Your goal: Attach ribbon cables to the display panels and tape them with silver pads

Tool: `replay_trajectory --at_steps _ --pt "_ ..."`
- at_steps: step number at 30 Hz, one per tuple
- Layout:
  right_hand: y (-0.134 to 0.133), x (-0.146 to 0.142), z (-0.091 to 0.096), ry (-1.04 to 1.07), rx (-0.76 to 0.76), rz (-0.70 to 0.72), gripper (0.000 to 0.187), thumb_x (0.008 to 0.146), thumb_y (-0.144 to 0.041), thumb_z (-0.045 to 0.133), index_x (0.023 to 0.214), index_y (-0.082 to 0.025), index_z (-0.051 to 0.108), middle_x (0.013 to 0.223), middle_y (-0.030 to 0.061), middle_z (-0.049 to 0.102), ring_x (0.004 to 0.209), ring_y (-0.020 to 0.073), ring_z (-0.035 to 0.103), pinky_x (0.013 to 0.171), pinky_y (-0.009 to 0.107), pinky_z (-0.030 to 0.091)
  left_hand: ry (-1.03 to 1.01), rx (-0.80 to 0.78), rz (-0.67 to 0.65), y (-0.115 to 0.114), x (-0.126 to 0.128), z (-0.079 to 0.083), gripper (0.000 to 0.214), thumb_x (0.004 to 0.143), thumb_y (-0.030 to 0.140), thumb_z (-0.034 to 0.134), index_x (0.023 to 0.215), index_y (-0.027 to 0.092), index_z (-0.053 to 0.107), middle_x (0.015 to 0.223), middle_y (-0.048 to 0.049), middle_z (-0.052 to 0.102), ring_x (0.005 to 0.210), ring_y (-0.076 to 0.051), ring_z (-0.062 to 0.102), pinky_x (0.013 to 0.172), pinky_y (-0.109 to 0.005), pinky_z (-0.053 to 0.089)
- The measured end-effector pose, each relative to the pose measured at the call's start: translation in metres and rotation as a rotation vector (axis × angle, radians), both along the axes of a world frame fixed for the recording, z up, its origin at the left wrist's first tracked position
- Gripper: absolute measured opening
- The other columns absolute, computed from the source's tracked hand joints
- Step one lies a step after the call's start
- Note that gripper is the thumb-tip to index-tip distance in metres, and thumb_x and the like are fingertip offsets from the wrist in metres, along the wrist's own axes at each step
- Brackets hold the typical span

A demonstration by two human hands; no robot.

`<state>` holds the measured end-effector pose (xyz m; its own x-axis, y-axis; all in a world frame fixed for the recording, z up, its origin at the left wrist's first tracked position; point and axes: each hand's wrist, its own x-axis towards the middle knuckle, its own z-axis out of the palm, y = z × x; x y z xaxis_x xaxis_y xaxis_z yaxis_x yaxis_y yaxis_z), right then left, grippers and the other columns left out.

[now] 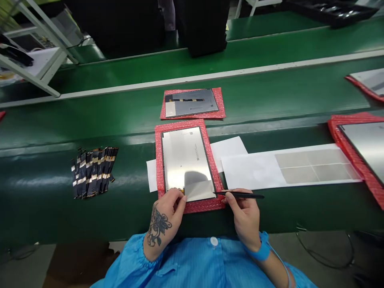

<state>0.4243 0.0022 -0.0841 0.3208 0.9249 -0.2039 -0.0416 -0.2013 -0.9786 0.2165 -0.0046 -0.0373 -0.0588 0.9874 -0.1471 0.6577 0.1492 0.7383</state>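
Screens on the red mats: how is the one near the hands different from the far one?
The near screen is shiny silver, but the far screen is dull grey with a dark stripe. The near screen points its long side away from the person, and the far screen lies sideways. A left hand touches the near screen, but no hand touches the far screen. Both are flat rectangles on red bubble mats.

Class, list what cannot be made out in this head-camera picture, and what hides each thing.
In the head view:
Left hand: fingers hide what they grip at the silver display panel's lower edge.
Tweezers in the right hand: tip too small to show whether it touches the grey film.
Printed text on the panel: too small to read.
Second panel at far right: cut off by the picture's edge.
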Motion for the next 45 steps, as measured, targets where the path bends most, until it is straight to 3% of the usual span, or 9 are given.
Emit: replay_trajectory --at_steps 7,16,39,45 --pt "-0.0011 -0.0006 0.0005 0.001 -0.002 -0.013 0.045 0.075 -0.064 0.082 0.083 -0.022 0.065 0.072 0.0032 0.069 0.068 0.0220 0.067 0.070 0.038 0.061 0.058 0.057 -0.023 -0.0011 0.0004 -0.0001 0.022 0.093 0.028 0.054 0.072 0.022 0.061 0.063 0.0016 0.059 0.055 -0.014 0.053 0.055 -0.025 0.041" --pt "-0.0020 -0.0010 -0.0017 -0.002 0.020 0.006 0.041 0.078 -0.061 0.081 0.085 -0.022 0.066 0.076 0.0039 0.070 0.069 0.0225 0.069 0.069 0.038 0.062 0.122 0.243 -0.084 0.0007 0.0005 -0.0025 0.022 0.093 0.020 0.054 0.072 0.019 0.061 0.060 0.0039 0.059 0.050 -0.010 0.053 0.049 -0.020 0.040" --pt "-0.0029 0.0009 -0.0036 -0.065 0.036 -0.005 0.042 0.078 -0.060 0.081 0.088 -0.022 0.066 0.074 0.0029 0.071 0.066 0.0210 0.070 0.064 0.035 0.062 0.432 0.373 -0.197 -0.0012 0.0089 -0.0068 0.030 0.100 0.016 0.044 0.072 0.020 0.051 0.064 0.0027 0.055 0.052 -0.010 0.055 0.050 -0.021 0.040" --pt "-0.0022 0.0008 -0.0011 -0.087 0.041 0.008 0.040 0.080 -0.060 0.080 0.088 -0.023 0.066 0.075 0.0035 0.072 0.068 0.0221 0.071 0.066 0.037 0.063 0.502 0.302 -0.199 -0.0006 0.0037 -0.0036 0.028 0.100 0.021 0.048 0.072 0.021 0.049 0.062 0.0032 0.054 0.050 -0.011 0.053 0.049 -0.023 0.040"
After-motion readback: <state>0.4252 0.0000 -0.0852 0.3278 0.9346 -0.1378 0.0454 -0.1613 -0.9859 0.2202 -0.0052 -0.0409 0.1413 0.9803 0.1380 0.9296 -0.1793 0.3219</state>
